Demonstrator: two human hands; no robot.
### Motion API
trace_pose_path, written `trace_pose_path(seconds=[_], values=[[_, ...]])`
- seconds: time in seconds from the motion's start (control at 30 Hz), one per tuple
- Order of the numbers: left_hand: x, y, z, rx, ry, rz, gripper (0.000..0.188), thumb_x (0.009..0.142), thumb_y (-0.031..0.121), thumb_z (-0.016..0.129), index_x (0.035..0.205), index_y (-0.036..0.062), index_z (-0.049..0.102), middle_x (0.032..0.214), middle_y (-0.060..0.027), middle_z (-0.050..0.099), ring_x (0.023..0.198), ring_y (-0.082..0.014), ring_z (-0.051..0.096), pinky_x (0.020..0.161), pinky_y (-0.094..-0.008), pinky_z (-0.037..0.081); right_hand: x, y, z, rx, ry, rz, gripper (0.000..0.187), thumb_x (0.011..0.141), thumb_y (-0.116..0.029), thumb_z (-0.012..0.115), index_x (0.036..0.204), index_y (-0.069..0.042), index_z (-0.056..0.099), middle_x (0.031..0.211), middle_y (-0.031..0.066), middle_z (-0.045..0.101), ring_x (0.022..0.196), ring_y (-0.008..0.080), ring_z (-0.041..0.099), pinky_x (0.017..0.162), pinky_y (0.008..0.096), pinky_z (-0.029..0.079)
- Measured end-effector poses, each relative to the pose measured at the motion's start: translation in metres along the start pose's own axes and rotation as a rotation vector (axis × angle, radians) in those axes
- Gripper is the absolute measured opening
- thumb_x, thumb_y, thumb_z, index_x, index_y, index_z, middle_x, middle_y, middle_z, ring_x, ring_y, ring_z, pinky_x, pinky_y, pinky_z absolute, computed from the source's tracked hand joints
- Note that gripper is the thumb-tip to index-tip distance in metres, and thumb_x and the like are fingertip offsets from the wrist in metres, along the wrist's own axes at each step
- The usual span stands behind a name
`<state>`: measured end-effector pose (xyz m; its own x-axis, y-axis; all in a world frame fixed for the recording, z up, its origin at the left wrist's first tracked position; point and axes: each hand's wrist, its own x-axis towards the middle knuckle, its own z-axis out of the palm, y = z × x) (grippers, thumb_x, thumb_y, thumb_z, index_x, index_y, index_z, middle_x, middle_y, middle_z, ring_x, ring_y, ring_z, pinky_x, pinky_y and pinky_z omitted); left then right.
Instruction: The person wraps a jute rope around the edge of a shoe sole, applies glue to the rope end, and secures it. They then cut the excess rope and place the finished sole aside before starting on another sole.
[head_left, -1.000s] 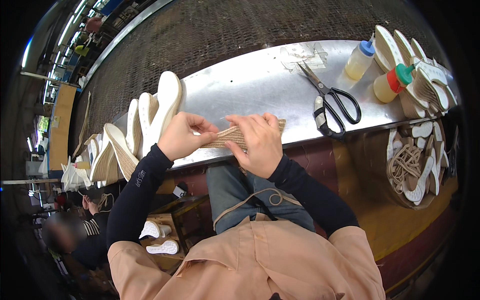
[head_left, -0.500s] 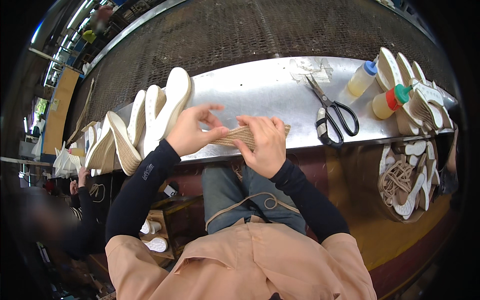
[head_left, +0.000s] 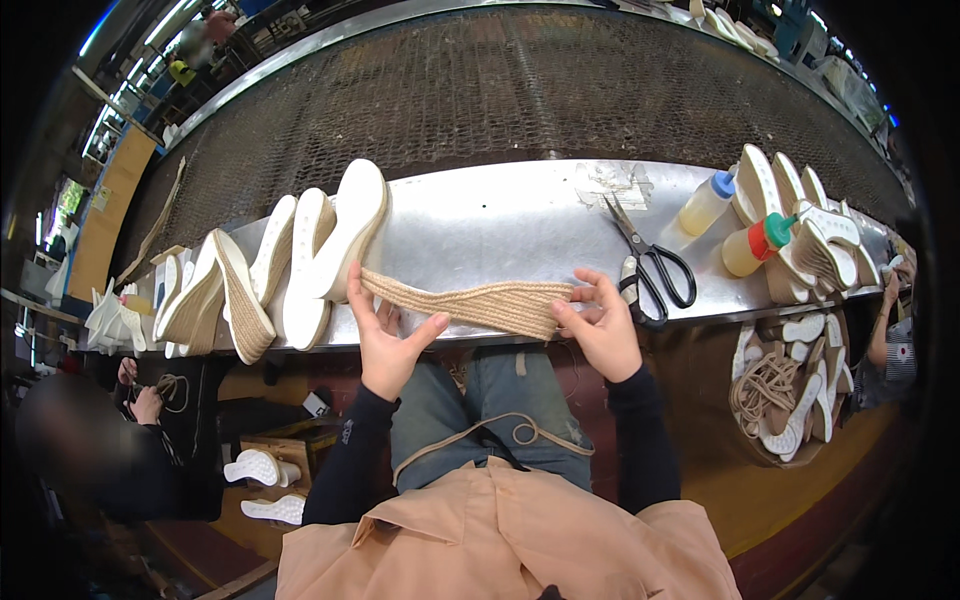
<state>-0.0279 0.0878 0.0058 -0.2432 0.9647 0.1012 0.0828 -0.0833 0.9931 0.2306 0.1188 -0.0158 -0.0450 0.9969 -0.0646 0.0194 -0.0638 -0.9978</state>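
A wedge shoe sole point(head_left: 490, 306) wrapped in tan braided rope lies sideways over the near edge of the metal table. My left hand point(head_left: 387, 350) has its fingers at the thin toe end, the thumb along the lower side. At the thick heel end, my right hand point(head_left: 608, 332) grips with thumb and fingers. Close to my left hand, a white-topped wedge sole point(head_left: 350, 220) leans among several similar rope-sided soles point(head_left: 240, 290). Black-handled scissors point(head_left: 650, 262) rest to the right of my right hand.
Right of the scissors stand a blue-capped bottle point(head_left: 707, 205) and a green-capped bottle point(head_left: 745, 250), beside more wedge soles point(head_left: 770, 195). A bin point(head_left: 765, 455) of soles and rope sits below right. Cord point(head_left: 490, 425) crosses my lap. Co-workers' hands point(head_left: 145, 400) show at left and right.
My hands have moved apart to the two ends of the wedge sole, uncovering its length. The right hand shifted right. The view has tilted, so the table sits lower.
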Motion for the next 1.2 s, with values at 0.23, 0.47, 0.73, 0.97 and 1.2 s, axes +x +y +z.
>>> trace_pose_path(seconds=[0.23,0.47,0.73,0.97,1.2], values=[[0.012,-0.014,0.009,0.024,0.034,0.043,0.118,0.067,0.006,0.083,0.149,0.0134,-0.001,0.145,-0.0202,0.017,0.125,-0.0296,0.041,0.102,-0.0418,0.042,0.008,-0.001,-0.003,-0.344,-0.068,-0.12,0.047,0.078,-0.024,0.076,0.111,0.005,0.057,0.096,0.012,0.059,0.064,0.0128,0.061,0.058,0.0248,0.05],[0.018,-0.023,0.007,0.091,0.046,0.13,0.116,0.067,0.009,0.084,0.148,0.0116,0.001,0.143,-0.0199,0.02,0.121,-0.0284,0.044,0.098,-0.0399,0.045,0.0,-0.023,0.018,-0.564,0.119,-0.521,0.027,0.072,-0.011,0.074,0.096,-0.002,0.063,0.106,0.0152,0.055,0.1,0.0283,0.054,0.084,0.0381,0.044],[0.022,-0.019,0.009,-0.152,0.102,0.045,0.113,0.069,0.011,0.084,0.147,0.0077,0.001,0.14,-0.0213,0.025,0.121,-0.0303,0.046,0.093,-0.0364,0.047,0.019,-0.018,0.056,-0.624,0.033,-0.566,0.027,0.074,-0.015,0.073,0.095,-0.005,0.06,0.106,0.0126,0.055,0.103,0.0301,0.05,0.088,0.0402,0.036],[0.025,-0.013,0.011,-0.111,0.089,-0.019,0.114,0.068,0.003,0.083,0.146,0.0118,0.001,0.139,-0.0209,0.023,0.119,-0.0291,0.046,0.096,-0.0386,0.048,0.02,-0.015,0.05,-0.664,0.082,-0.555,0.042,0.076,-0.02,0.074,0.11,-0.003,0.055,0.107,0.0121,0.055,0.101,0.0287,0.054,0.088,0.0387,0.039],[0.016,0.008,0.001,-0.23,0.058,0.187,0.113,0.067,0.002,0.082,0.145,0.0163,0.002,0.134,-0.0189,0.028,0.122,-0.028,0.041,0.103,-0.0406,0.041,-0.009,-0.03,0.028,0.398,-0.128,0.001,0.063,0.078,-0.006,0.076,0.13,0.0,0.04,0.123,0.0133,0.053,0.112,0.0197,0.053,0.095,0.033,0.045]])
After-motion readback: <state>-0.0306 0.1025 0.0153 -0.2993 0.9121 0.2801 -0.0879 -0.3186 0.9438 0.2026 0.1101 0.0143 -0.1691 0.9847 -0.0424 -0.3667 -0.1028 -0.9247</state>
